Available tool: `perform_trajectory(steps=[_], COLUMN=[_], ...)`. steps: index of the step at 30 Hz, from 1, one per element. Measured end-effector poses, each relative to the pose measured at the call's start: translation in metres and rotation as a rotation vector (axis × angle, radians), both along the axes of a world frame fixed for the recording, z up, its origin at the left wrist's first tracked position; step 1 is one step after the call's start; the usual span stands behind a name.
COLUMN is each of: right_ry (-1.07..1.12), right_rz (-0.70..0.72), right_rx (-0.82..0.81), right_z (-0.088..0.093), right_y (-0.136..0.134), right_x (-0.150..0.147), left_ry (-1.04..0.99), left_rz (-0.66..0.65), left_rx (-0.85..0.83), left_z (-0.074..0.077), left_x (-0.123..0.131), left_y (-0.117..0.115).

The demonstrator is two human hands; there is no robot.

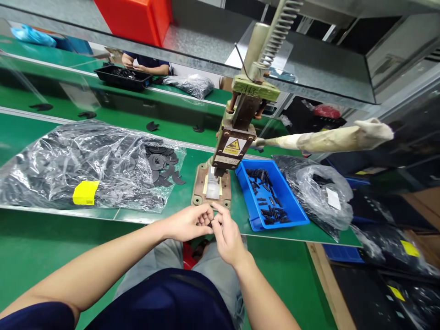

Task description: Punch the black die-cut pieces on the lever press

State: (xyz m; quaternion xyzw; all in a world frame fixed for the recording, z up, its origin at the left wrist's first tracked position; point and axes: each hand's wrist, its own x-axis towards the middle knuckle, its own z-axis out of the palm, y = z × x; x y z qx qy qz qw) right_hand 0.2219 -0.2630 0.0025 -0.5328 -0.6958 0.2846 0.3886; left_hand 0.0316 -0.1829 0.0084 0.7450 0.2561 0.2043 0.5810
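My left hand and my right hand meet at the table's front edge, just below the base of a hand press. The fingers of both hands are curled together around something small and dark, mostly hidden between the fingertips. The press stands upright with a yellow warning label on its head. To its right, a blue tray holds small black parts. On the left, a clear plastic bag lies with its opening toward the press, and flat dark curved pieces show there.
The press's wrapped lever sticks out to the right. Behind the blue tray lies another plastic bag. A metal shelf with a red bin crosses above. Across the bench, another person's hands are beside a black tray.
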Motion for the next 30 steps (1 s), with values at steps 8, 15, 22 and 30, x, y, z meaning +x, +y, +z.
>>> perform_trajectory(steps=[8, 15, 22, 30], right_ry=[0.110, 0.352, 0.402, 0.309], right_rz=[-0.247, -0.325, 0.010, -0.078], right_rx=[0.134, 0.857, 0.774, 0.795], right_z=[0.046, 0.171, 0.210, 0.168], right_y=[0.027, 0.081, 0.088, 0.058], right_x=[0.057, 0.098, 0.067, 0.054], left_ry=[-0.032, 0.055, 0.254, 0.209], left_rz=[0.373, 0.510, 0.255, 0.121], left_rx=[0.081, 0.380, 0.862, 0.913], left_z=[-0.029, -0.041, -0.030, -0.024], left_x=[-0.003, 0.015, 0.022, 0.020], left_y=[0.055, 0.111, 0.129, 0.130])
